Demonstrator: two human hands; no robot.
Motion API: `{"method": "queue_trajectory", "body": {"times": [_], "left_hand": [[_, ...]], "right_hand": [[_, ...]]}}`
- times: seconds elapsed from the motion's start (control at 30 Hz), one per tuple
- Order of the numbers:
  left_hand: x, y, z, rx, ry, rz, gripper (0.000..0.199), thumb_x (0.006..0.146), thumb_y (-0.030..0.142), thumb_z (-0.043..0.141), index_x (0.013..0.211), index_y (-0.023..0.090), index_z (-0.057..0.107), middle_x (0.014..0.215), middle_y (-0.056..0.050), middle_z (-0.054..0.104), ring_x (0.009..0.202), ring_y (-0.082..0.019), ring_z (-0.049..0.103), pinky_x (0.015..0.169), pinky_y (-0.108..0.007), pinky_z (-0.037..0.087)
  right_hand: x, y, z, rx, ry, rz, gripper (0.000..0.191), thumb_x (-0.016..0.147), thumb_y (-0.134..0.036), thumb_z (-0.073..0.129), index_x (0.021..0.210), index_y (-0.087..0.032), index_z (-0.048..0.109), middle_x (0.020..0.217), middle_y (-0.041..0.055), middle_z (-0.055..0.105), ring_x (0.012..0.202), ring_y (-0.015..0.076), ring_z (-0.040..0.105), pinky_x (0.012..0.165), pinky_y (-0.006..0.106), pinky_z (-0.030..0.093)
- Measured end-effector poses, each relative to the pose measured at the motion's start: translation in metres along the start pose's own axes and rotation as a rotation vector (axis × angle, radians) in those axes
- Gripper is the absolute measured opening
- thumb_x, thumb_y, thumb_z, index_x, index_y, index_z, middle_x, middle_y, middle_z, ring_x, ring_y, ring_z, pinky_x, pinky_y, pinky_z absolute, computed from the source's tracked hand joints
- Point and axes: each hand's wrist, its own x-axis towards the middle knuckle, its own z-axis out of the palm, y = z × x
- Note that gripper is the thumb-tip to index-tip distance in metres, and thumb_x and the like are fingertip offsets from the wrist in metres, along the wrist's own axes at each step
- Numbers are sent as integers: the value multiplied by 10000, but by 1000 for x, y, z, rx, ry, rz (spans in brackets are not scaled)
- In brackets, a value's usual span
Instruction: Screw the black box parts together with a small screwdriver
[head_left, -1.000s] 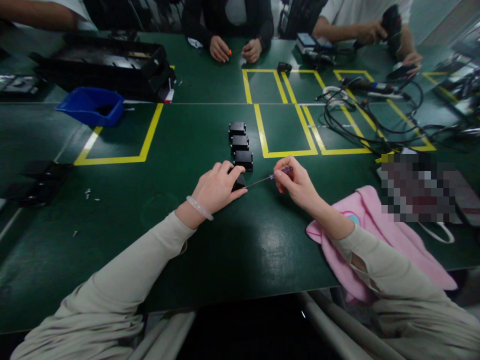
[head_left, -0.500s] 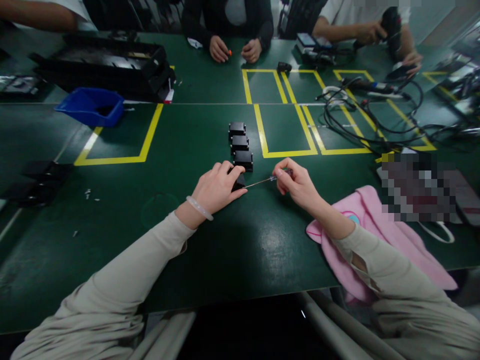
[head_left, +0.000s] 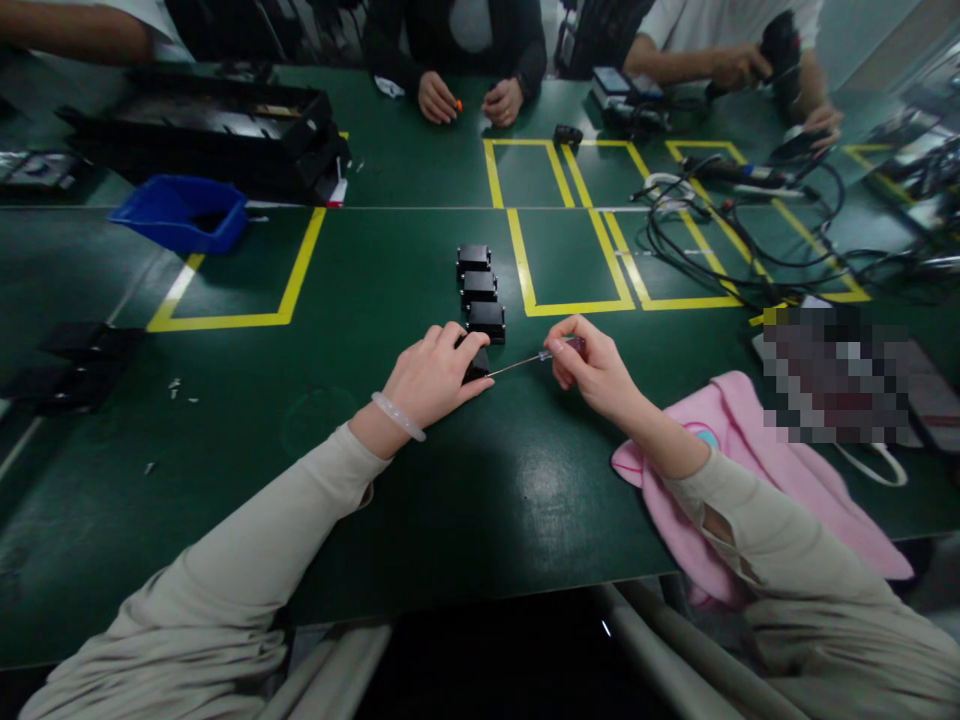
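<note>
My left hand (head_left: 431,378) is closed around a small black box (head_left: 477,366), pressing it to the green table; fingers cover much of the box. Between the fingers of my right hand (head_left: 589,362) is the handle of a screwdriver (head_left: 525,362). Its thin metal shaft slants down to the left, and the tip meets the right side of the box near my left thumb. Just beyond stand three similar black boxes in a row: a near one (head_left: 486,320), a middle one (head_left: 479,286) and a far one (head_left: 473,259), with small shiny bits at their sides.
Several small screws (head_left: 175,388) lie at left, near black parts (head_left: 67,370). A blue bin (head_left: 184,212) stands before a long black housing (head_left: 217,130). Right are a pink cloth (head_left: 720,470) and tangled cables (head_left: 675,225). Across the table, a co-worker's hands (head_left: 502,103) rest on it.
Almost nothing differs. Both hands, the box and the screwdriver keep the same places, apart from a very slight shift of the view.
</note>
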Motion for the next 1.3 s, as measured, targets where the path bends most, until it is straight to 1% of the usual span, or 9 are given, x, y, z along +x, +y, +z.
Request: {"method": "queue_trajectory", "body": {"times": [0.13,0.27,0.33,0.5,0.67,0.9,1.1,1.23,1.3], "left_hand": [[0,0,0,8,4,6,516,1009,474,665,1424,192,545,1311,-139,616,1177,-310,606,884,-383,551],[0,0,1,6,8,8,514,1007,475,669,1423,198,548,1308,-136,619,1184,-309,606,885,-376,552],[0,0,2,8,15,10,515,1006,475,671,1423,199,551,1305,-134,621,1184,-310,607,888,-380,554],[-1,-2,3,12,19,16,526,1004,477,673,1428,194,547,1306,-136,620,1171,-312,610,889,-387,557],[-1,-2,2,5,16,21,517,1006,473,670,1424,193,550,1315,-137,619,1178,-313,608,884,-391,561],[0,0,0,2,18,12,511,994,458,691,1413,196,560,1304,-133,626,1181,-313,609,895,-387,558],[0,0,0,-5,14,14,510,1001,464,677,1419,199,550,1314,-134,623,1183,-306,605,891,-378,554],[0,0,0,-4,8,13,508,1004,465,672,1418,198,550,1316,-135,621,1185,-307,604,898,-381,554],[0,0,-1,-5,3,11,508,1005,464,669,1421,198,548,1314,-136,621,1182,-308,605,892,-384,558]], "right_hand": [[0,-1,0,29,-21,-6,300,1021,-508,647,989,-237,523,596,-87,524,472,89,496,475,246,387],[0,1,0,-19,-19,1,313,1037,-512,621,937,-233,522,544,-94,496,442,81,465,462,247,347],[0,1,0,-20,-17,-4,319,1038,-524,617,942,-234,522,541,-97,490,436,80,458,456,249,340],[0,0,0,30,-24,-14,312,1024,-522,642,984,-235,528,596,-86,519,473,87,492,472,251,388],[0,1,0,-5,-13,-11,322,1038,-527,615,933,-236,523,553,-97,485,437,81,460,457,249,340],[0,-1,2,35,-7,-28,302,1022,-512,646,986,-241,516,585,-94,508,464,92,481,466,247,373],[-1,-2,1,-27,-4,-21,328,1041,-536,604,940,-236,522,533,-98,487,427,86,451,445,246,332],[0,-3,2,12,4,-32,323,1022,-532,640,966,-236,523,578,-94,508,459,86,482,464,244,377],[0,-3,1,3,-4,-26,326,1024,-532,637,949,-234,528,574,-89,512,459,85,484,464,245,376]]}}
